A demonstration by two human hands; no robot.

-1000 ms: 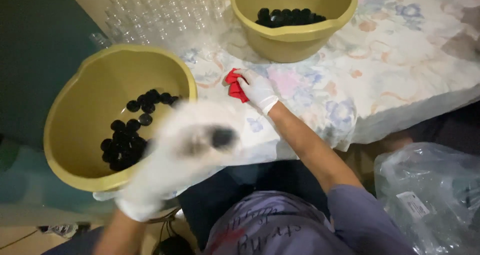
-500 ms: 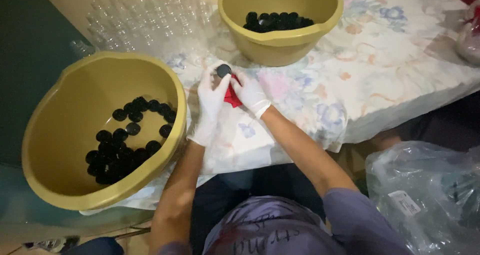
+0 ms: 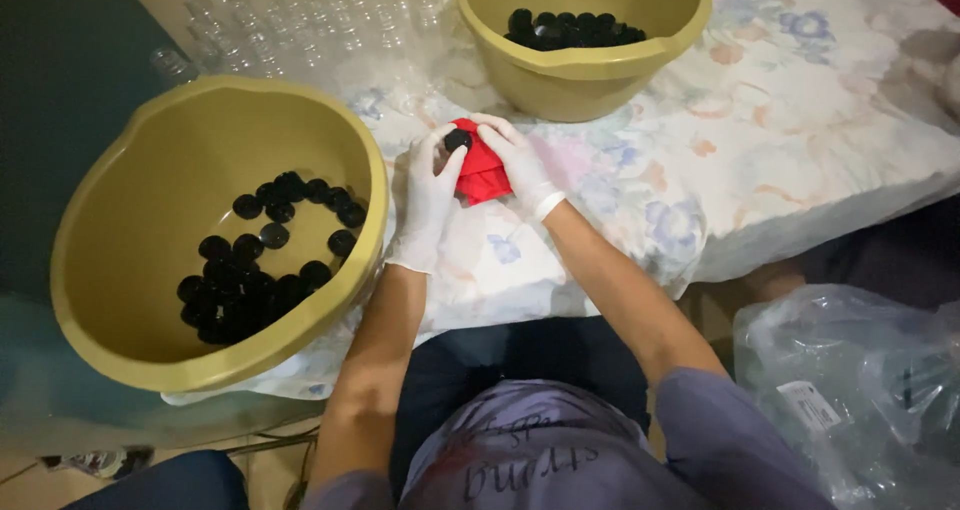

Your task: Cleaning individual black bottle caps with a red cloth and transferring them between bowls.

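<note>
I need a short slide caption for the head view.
Gloved left hand and right hand press a black cap into a red cloth between two yellow basins.

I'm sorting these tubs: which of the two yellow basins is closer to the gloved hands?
The large basin on the left, its rim beside the left hand. The smaller basin sits farther back on the table.

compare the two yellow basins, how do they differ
The near basin by the left hand looks larger and overhangs the table edge; the far basin sits wholly on the floral cloth beyond the right hand.
The near basin's black caps lie scattered with bare floor showing; the far basin's caps are packed in one heap.
Both are round, olive-yellow plastic and hold black caps.
</note>
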